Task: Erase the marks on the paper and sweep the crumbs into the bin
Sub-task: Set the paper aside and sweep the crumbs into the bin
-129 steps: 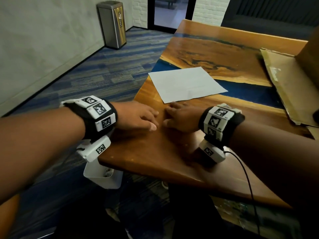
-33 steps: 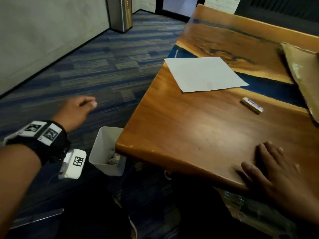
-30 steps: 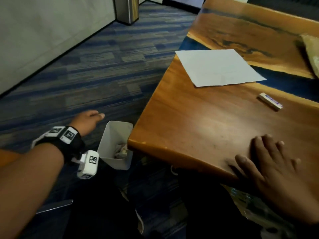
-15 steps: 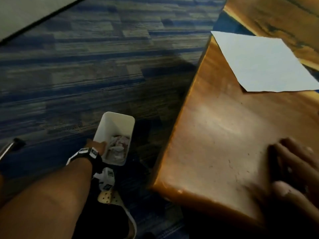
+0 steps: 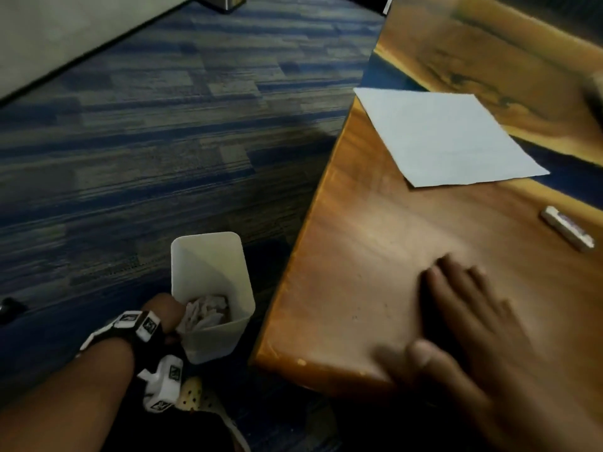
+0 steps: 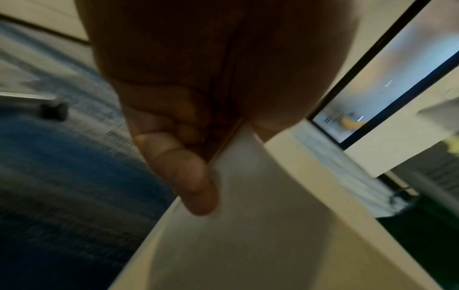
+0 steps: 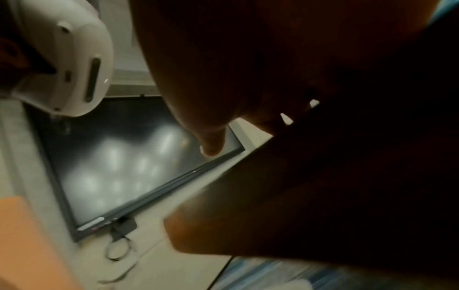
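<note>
A small white bin (image 5: 212,272) with crumpled paper in it stands on the carpet beside the wooden table's (image 5: 359,223) left edge. My left hand (image 5: 168,316) grips its near rim. In the left wrist view the thumb (image 6: 183,172) lies on the outside of the bin wall (image 6: 261,235), with the fingers hidden behind it. My right hand (image 5: 463,311) lies flat on the table near the front corner, fingers straight. Tiny dark specks (image 5: 355,316) dot the wood to its left. The white paper (image 5: 447,138) lies farther back. An eraser (image 5: 567,231) rests at the right.
Blue patterned carpet (image 5: 146,141) covers the floor left of the table. A cream shoe (image 5: 195,396) is just below the bin. A black chair foot (image 5: 9,309) sits at the far left. A steel bin's base (image 5: 223,1) shows at the top.
My left hand dropped from the air beside the table to the white bin and took hold of its rim. The right hand stayed flat on the table near the front edge.
</note>
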`<state>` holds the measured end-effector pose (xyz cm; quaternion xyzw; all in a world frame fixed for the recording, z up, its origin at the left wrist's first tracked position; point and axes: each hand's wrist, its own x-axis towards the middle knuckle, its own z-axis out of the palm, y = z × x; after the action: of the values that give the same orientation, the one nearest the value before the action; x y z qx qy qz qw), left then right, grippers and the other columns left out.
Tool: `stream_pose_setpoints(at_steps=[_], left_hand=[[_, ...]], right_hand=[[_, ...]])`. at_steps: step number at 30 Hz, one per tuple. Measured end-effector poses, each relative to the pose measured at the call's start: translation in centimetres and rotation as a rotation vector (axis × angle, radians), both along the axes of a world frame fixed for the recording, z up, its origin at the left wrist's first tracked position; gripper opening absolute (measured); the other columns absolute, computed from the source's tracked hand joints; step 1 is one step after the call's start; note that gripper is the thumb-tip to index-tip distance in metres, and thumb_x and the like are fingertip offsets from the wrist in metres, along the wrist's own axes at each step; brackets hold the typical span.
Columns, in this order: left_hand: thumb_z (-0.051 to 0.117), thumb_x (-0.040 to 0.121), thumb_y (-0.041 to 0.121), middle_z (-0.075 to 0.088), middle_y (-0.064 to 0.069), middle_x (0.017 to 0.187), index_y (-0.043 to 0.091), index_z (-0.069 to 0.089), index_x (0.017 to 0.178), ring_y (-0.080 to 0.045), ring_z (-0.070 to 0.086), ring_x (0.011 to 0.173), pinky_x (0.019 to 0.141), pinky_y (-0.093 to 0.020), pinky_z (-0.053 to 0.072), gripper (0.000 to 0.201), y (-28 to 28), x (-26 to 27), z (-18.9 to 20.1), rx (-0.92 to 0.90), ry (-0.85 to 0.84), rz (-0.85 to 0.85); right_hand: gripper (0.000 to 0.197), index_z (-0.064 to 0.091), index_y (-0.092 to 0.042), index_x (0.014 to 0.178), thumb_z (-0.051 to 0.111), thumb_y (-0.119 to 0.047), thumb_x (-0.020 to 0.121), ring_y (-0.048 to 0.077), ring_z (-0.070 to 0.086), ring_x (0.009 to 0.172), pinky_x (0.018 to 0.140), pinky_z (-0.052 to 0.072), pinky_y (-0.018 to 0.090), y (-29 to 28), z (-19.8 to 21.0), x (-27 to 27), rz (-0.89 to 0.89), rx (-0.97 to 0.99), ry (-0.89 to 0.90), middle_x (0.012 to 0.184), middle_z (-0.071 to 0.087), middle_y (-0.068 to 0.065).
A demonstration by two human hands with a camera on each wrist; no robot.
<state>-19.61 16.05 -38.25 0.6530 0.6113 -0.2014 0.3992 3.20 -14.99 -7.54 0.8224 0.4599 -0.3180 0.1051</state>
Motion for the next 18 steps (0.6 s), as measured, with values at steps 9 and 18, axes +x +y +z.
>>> stream_pose_setpoints(at_steps=[9, 18], left_hand=[[0.055, 0.094, 0.013, 0.074, -0.023, 0.090, -0.004, 0.072, 0.088, -0.034, 0.072, 0.080, 0.060, -0.034, 0.050, 0.024, -5.0, -1.6, 12.4, 0.161, -0.214, -0.041], [0.047, 0.089, 0.003, 0.071, -0.021, 0.065, 0.000, 0.071, 0.086, -0.036, 0.068, 0.049, 0.045, -0.033, 0.049, 0.024, -11.9, -2.4, 20.5, 0.106, -0.390, -0.020]], right_hand=[[0.101, 0.023, -0.038, 0.157, 0.024, -0.093, 0.073, -0.011, 0.026, 0.142, 0.116, 0.029, 0.023, -0.3, 2.1, 4.0, -0.252, 0.622, 0.099, 0.165, 0.021, -0.018], [0.094, 0.003, -0.026, 0.161, 0.015, -0.079, 0.085, 0.015, -0.009, 0.155, 0.126, 0.000, 0.048, 1.7, -1.0, -4.4, 0.035, 0.518, 0.092, 0.170, -0.005, -0.001]])
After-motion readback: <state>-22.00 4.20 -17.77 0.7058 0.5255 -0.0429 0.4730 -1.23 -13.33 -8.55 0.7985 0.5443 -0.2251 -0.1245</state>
